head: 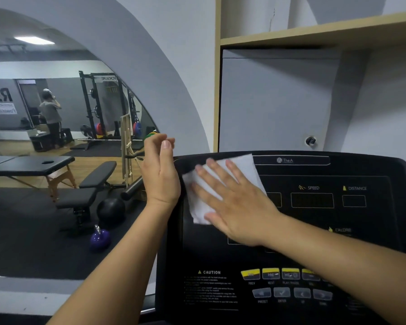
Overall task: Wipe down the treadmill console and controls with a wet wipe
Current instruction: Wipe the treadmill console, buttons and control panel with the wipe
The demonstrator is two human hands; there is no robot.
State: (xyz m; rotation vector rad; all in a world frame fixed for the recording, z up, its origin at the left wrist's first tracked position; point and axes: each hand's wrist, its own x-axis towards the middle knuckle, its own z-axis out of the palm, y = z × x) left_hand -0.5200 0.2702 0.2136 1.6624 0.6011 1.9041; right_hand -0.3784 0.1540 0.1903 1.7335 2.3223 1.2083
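The black treadmill console (pixel 314 231) fills the lower right, with SPEED and DISTANCE windows and rows of yellow and grey buttons (pixel 281 283) near its bottom. A white wet wipe (pixel 242 167) lies spread on the console's upper left face. My right hand (pixel 232 202) presses flat on the wipe with straight, spread fingers. My left hand (pixel 161 174) is raised at the console's left edge, fingers relaxed and empty; whether its palm touches the edge I cannot tell.
An arched wall mirror (pixel 56 137) on the left reflects a gym: a bench, a massage table, a squat rack, kettlebells and a standing person. A wooden shelf (pixel 314 36) and a grey cabinet (pixel 279 102) stand behind the console.
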